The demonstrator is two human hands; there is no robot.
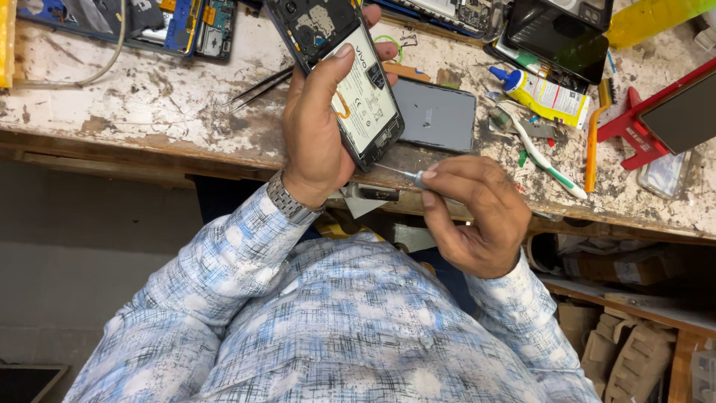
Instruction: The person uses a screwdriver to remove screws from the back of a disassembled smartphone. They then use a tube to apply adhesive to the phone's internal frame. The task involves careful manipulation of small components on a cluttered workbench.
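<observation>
My left hand (317, 130) grips an opened smartphone (339, 75) with its back cover off, showing a white battery and black frame. The thumb lies across the battery. My right hand (473, 213) pinches a thin precision screwdriver (403, 174). Its metal tip points at the phone's lower edge, close to it; I cannot tell whether they touch. A metal watch sits on my left wrist. Both hands hover over the front edge of a worn, paint-chipped workbench (149, 97).
On the bench lie tweezers (261, 87), a grey flat back cover (435, 116), a yellow-labelled glue bottle (541, 93), a toothbrush (548, 160), an orange tool (593, 142), a red stand holding a phone (660, 119), and dismantled phones (186, 26) at the back.
</observation>
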